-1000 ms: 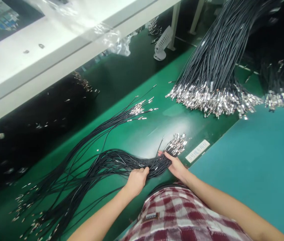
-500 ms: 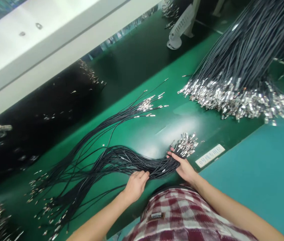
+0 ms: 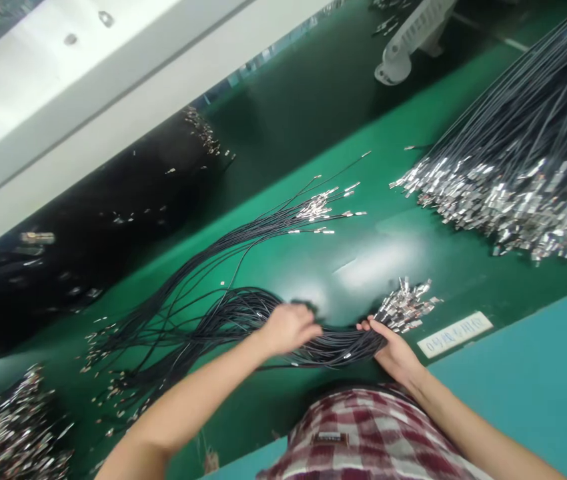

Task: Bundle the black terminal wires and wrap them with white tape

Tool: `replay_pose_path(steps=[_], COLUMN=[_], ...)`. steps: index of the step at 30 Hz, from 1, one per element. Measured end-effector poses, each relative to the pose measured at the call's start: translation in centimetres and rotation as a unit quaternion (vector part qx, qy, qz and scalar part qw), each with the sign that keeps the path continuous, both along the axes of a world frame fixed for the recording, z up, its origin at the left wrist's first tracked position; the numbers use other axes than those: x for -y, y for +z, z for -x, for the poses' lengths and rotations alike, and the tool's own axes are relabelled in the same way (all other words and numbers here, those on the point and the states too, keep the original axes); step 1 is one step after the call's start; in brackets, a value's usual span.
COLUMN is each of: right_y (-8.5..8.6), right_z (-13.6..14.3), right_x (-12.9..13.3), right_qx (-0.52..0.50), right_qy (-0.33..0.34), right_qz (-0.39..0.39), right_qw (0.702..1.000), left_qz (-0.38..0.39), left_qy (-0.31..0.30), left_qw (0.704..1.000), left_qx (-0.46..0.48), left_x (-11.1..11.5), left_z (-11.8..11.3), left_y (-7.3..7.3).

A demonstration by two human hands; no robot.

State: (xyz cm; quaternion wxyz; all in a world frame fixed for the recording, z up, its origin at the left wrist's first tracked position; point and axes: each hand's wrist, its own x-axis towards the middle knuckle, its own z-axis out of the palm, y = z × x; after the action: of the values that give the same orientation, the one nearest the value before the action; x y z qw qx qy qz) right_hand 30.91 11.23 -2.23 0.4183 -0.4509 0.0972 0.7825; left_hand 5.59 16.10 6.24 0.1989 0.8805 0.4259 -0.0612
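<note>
A thick bundle of black cables [image 3: 243, 313] lies across the green work surface, its silvery terminals [image 3: 406, 307] fanned out at the right end. My right hand [image 3: 396, 350] is closed around the bundle just behind those terminals. Over the middle of the bundle rests my left hand [image 3: 291, 328], its fingers curled on the cables, the fingertips partly hidden. Above it lies a thinner group of black cables [image 3: 213, 247], with terminals [image 3: 318, 205] at its right end.
A large pile of black cables [image 3: 528, 140] with metal ends occupies the right. A white label [image 3: 455, 335] is stuck near the front edge. More terminals [image 3: 18, 427] lie at lower left. A white shelf beam [image 3: 128, 80] crosses the upper left.
My left hand has moved from the bundle's lower edge up across its middle. My right hand still holds the terminal end. The whole view has shifted, so the scene sits farther right.
</note>
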Motion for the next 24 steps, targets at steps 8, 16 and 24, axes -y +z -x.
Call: replay_pose_path(steps=[8, 16, 24], right_y=[0.3, -0.5, -0.5], right_z=[0.1, -0.2, -0.3], right_x=[-0.4, -0.2, -0.1], right_qx=[0.0, -0.037, -0.049], right_qy=[0.01, 0.011, 0.0], right_qz=[-0.017, -0.059, -0.082], right_qw=[1.0, 0.997, 0.995], left_qz=[-0.14, -0.126, -0.046], left_qy=[0.161, 0.125, 0.043], left_qw=[0.97, 0.974, 0.993], left_qx=[-0.12, -0.144, -0.097], left_x=[-17.5, -12.3, -4.3], left_z=[2.2, -0.4, -2.2], left_y=[-2.8, -3.4, -4.2])
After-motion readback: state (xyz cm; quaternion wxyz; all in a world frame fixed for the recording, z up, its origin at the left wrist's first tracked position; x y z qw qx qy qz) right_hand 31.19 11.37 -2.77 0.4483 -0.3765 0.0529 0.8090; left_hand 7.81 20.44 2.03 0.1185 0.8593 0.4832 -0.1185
